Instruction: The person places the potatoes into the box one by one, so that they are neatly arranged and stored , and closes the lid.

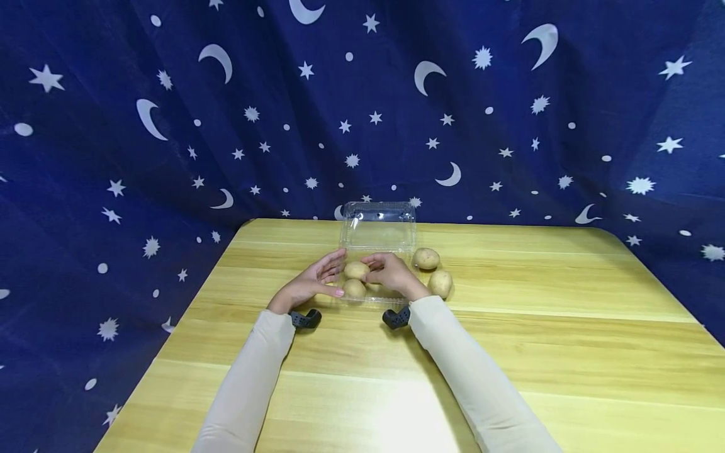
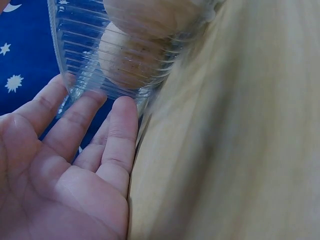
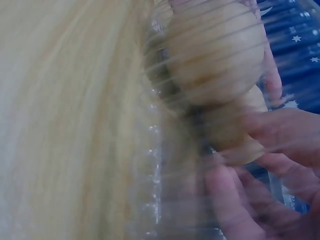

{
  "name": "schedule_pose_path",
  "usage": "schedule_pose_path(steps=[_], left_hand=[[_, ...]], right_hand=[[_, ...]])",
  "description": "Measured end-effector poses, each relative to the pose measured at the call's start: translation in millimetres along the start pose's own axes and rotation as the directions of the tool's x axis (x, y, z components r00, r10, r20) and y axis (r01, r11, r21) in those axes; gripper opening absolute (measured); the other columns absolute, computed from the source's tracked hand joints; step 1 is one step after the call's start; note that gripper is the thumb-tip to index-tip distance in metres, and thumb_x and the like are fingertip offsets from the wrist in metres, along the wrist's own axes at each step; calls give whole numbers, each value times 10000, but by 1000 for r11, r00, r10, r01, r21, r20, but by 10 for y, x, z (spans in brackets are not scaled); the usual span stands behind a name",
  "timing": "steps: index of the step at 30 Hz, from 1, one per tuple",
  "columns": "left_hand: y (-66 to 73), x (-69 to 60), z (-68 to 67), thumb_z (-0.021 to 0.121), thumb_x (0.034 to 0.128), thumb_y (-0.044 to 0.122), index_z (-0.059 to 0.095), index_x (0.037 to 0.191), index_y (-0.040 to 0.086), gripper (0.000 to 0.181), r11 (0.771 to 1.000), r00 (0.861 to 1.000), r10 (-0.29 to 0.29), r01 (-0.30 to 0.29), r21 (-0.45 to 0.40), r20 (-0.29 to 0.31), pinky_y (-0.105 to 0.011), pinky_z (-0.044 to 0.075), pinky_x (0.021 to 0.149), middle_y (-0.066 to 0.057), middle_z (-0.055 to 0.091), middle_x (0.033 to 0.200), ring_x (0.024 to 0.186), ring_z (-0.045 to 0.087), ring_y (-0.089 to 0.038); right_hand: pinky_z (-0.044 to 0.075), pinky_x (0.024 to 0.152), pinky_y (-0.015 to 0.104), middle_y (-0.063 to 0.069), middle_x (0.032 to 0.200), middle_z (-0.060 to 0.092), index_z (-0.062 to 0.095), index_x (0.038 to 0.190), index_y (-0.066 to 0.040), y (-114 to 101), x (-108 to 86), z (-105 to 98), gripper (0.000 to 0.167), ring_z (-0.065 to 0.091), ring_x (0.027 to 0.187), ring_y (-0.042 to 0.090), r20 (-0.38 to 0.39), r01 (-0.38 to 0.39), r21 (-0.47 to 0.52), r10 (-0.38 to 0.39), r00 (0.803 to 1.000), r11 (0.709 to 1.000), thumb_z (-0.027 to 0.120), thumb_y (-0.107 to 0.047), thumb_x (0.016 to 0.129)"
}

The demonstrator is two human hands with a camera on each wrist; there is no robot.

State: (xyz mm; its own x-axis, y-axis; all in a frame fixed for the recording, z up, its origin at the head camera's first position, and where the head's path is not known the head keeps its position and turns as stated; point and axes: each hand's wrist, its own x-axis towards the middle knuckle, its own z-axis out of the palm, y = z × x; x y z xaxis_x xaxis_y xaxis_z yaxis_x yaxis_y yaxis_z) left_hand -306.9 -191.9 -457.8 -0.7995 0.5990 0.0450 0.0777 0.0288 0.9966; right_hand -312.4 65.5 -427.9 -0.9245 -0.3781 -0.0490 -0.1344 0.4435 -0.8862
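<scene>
The left hand (image 1: 313, 280) was held open, its fingers extended and its thumb spread apart, with the fingertips set against the ribbed left wall of a clear plastic clamshell box (image 1: 391, 300). By the right hand (image 1: 393, 275), reached in over the box from its right side, the far potato (image 1: 356, 270) was gripped between thumb and fingers. This potato was held in the left part of the box, and just beside it, nearer the person, the near potato (image 1: 354, 290) was contained, touched by neither hand. The lid (image 1: 378, 234) was hinged open and raised at the far edge of the box. To the right, two more potatoes were placed on the wood-grained tabletop (image 1: 538, 365): an upper loose potato (image 1: 426, 258) just beside the box, and a lower loose potato (image 1: 440, 284) near the right forearm. A black device (image 1: 306, 319) was worn at the left wrist and another at the right, below pale sleeves (image 1: 249, 384). The tabletop was backed by a dark blue curtain (image 1: 385, 157), patterned with white moons, stars and dots.
</scene>
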Motion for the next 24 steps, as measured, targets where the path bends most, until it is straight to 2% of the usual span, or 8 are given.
schedule_pose_path(steps=[14, 20, 24], left_hand=[[-11, -1, 1, 824, 910, 29, 103, 1732, 23, 1093, 1000, 1000, -7, 7, 5, 6, -541, 209, 1332, -209, 105, 1798, 1640, 158, -427], [-8, 6, -3, 811, 912, 13, 105, 1732, 20, 1082, 1000, 1000, -1, 1, 12, 9, -541, 205, 1334, -212, 110, 1797, 1637, 165, -432], [-14, 9, -13, 810, 916, 9, 114, 1732, 24, 1073, 1000, 1000, -3, 3, 22, 5, -541, 211, 1333, -213, 126, 1794, 1636, 174, -429]], right_hand=[[549, 1095, 501, 246, 1337, 699, 693, 1346, 67, -55, -77, -23, 407, 675, 1211, 402, -21, 27, -45, -27, 999, 999, 768, -50, 963], [554, 1092, 491, 239, 1299, 719, 694, 1331, 76, -101, -118, -56, 382, 688, 1186, 396, -14, 83, -58, -84, 996, 995, 754, -32, 970], [549, 1094, 501, 241, 1295, 720, 687, 1343, 81, -124, -150, -92, 389, 687, 1179, 403, 9, 118, -34, -118, 993, 992, 746, -35, 977]])
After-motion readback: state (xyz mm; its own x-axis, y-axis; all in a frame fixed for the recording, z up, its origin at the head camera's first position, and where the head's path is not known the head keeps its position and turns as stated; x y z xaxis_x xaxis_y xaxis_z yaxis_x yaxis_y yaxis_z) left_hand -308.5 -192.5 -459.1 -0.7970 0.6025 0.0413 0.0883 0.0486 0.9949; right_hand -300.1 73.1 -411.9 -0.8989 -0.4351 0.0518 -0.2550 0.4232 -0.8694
